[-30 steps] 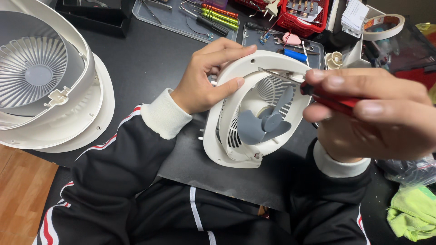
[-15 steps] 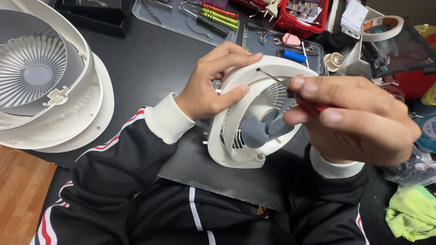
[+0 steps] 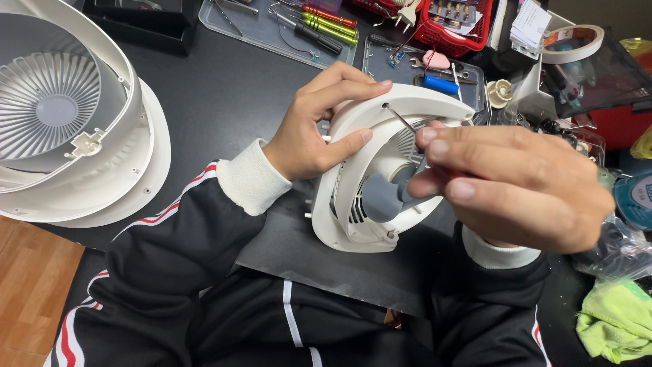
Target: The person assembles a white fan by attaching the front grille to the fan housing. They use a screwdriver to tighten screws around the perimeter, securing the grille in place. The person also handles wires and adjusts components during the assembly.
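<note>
A white round fan housing with a grey motor hub stands tilted on a dark mat. My left hand grips its upper left rim, thumb on the inner ring and fingers over the top edge. My right hand holds a red-handled screwdriver; its thin metal shaft points up and left, with the tip at the housing's top rim, close to my left fingertips. The handle is mostly hidden inside my fingers.
White fan grille parts lie stacked at the left. Clear trays with screwdrivers and small tools sit at the back, beside a red basket and a tape roll. A green cloth lies at the lower right.
My right hand has moved left and a little down with the screwdriver, and the tip has reached the housing's top rim. My left hand keeps its grip on the rim.
</note>
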